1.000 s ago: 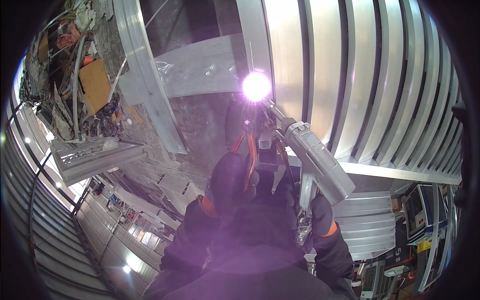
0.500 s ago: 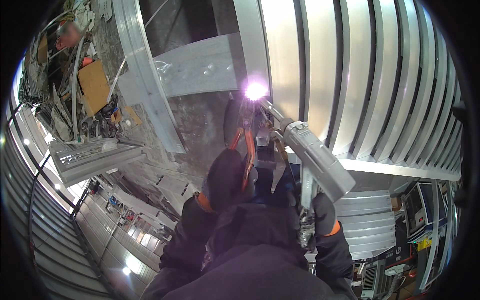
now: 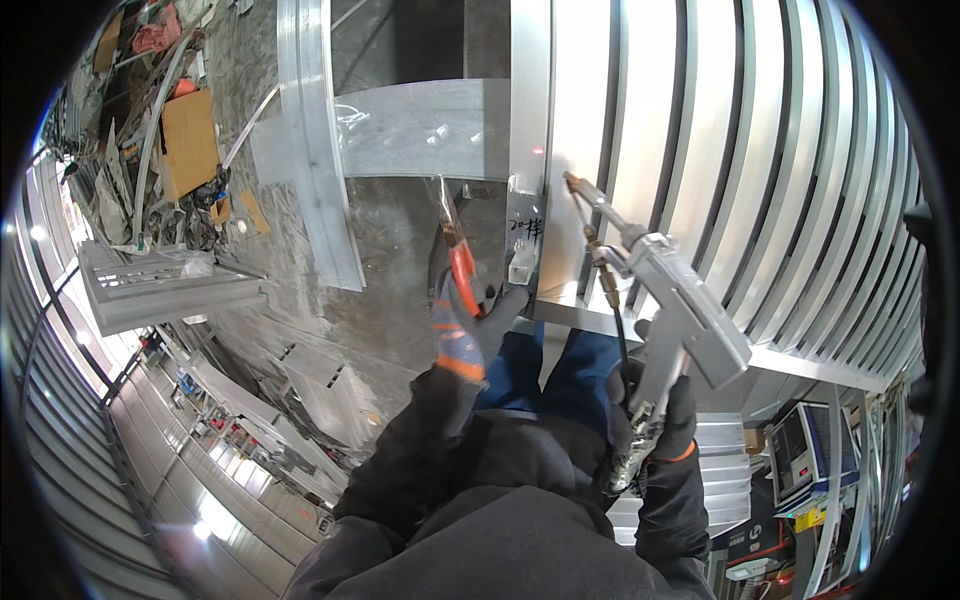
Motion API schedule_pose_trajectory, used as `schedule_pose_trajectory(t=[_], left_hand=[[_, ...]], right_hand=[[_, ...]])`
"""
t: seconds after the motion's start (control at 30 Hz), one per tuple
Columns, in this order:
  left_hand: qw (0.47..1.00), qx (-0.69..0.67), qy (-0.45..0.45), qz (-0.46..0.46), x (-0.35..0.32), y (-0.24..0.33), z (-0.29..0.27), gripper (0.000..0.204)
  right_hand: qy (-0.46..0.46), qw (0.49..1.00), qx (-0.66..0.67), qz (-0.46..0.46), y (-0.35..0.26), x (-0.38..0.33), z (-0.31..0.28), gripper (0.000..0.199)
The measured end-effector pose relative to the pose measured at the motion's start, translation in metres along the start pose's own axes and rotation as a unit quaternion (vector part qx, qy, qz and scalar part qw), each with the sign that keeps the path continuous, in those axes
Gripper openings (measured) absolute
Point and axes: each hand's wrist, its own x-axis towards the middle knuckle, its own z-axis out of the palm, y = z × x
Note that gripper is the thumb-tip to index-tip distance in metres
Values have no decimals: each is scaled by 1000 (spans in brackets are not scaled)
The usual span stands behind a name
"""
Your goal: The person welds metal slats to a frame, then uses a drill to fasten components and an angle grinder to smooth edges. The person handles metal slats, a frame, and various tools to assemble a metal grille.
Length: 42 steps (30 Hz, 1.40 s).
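Observation:
My gloved left hand (image 3: pixel 462 335) is closed round the orange-red handles of a pair of pliers (image 3: pixel 459 258). The jaws point away from me, left of the metal frame rail (image 3: pixel 530 90), and nothing can be made out between them. In my gloved right hand (image 3: pixel 678 418) is a grey handheld welding gun (image 3: pixel 682 298), its copper-coloured nozzle tilted up and left above the slatted metal panel (image 3: pixel 640 190). No arc glows at the nozzle. A small red light spot shows on the rail. Near the rail's close end lies a marked metal piece (image 3: pixel 523 235).
A wide flat metal strip (image 3: pixel 425 130) meets the rail from the left, and a long profile (image 3: pixel 318 150) runs beside it. Farther left are a cardboard piece (image 3: pixel 189 145), scrap and a small slatted frame (image 3: pixel 165 290). A boxy machine (image 3: pixel 800 455) stands at lower right.
The bright purple-white weld glow has gone out. My right hand has drawn the gun to the right, off the rail, and my left hand has moved the pliers left, away from it.

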Motion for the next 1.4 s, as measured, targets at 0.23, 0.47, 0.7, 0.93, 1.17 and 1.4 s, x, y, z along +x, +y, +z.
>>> schedule_pose_trajectory(t=[0.23,0.47,0.7,0.93,1.17,1.4], left_hand=[[993,92,62,34,12,2,45,44],[997,10,69,25,-11,-3,21,18],[968,67,188,150,64,-43,-57,35],[872,324,195,311,281,10,-158,51],[815,533,133,185,372,41,-137,49],[814,535,148,169,355,46,-111,47]], right_hand=[[-65,997,3,39,15,26,5,91],[-74,997,-1,30,33,34,4,83],[-68,997,17,23,50,33,9,84],[-54,998,35,10,70,30,12,82],[-38,998,44,-37,93,30,12,82],[-28,999,22,-13,94,27,13,88]])
